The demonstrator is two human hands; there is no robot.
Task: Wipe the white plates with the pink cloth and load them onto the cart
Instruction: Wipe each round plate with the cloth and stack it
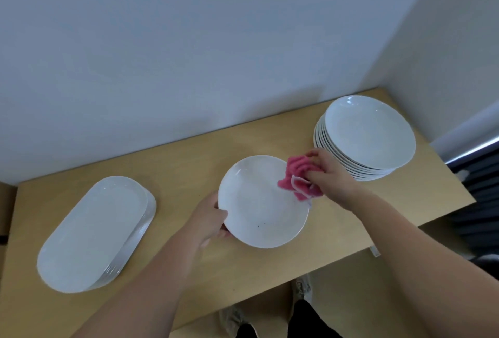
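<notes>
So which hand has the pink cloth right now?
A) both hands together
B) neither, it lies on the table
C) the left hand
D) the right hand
D: the right hand grips the bunched cloth against the round plate's right edge, while the left hand holds the plate's left rim.

A round white ceramic plate [263, 202], glazed, smooth and glossy with a few dark specks, meets a crumpled pink cloth [299, 178], soft and nubbly. The stack of round white plates [370, 132] catches bright glints, and the stacked oval white platters [91, 232] look satin-smooth. The pale wood-look tabletop [189, 154] and grey-white wall [189, 40] appear matt.
</notes>
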